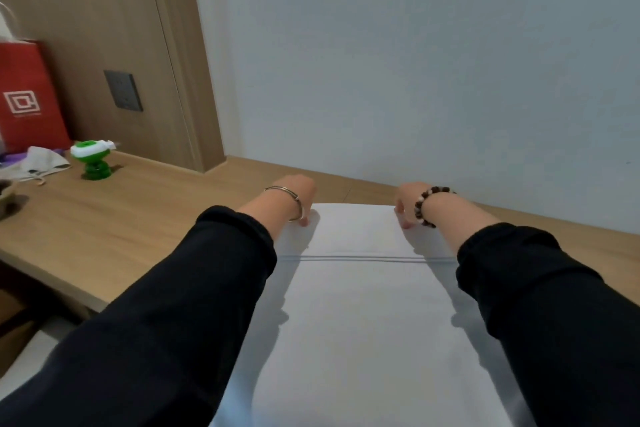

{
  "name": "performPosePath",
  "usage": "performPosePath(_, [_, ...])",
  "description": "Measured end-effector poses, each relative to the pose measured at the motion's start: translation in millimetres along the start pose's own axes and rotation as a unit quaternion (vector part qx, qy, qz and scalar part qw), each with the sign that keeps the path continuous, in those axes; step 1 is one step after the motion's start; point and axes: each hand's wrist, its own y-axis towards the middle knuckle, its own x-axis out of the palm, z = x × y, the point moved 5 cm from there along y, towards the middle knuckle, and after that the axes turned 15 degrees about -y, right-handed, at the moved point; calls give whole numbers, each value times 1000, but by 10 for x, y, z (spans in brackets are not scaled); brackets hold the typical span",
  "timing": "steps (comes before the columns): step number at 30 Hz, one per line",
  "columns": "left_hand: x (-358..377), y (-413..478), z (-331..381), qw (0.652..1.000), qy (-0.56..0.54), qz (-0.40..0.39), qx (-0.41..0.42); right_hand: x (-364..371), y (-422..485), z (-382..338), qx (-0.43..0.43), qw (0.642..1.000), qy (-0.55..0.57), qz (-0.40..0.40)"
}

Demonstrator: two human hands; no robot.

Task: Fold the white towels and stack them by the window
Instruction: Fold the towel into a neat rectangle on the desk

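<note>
- Grip: left hand (294, 198) and right hand (408, 199) each curl onto a far corner of the white towel (360, 322), at 11 and 1 o'clock; apparently pinching.
- It lies flat on the tabletop (138, 218), centre to 6 o'clock.
- Step, judged: first fold. Next: draw both corners toward 6 o'clock, edges matched.

We wear black long sleeves (180, 302), a thin silver bangle (290, 201) behind our left grip (298, 189) and a bracelet (426, 206) of dark and pale beads behind our right grip (407, 199).

Home room, wooden desk (104, 218), wall socket (123, 90), gift bag (29, 97)
</note>
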Motion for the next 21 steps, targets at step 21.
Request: performPosePath(21, [-52,576,-201,999,13,-20,-35,29,513,309,-3,999,-25,-38])
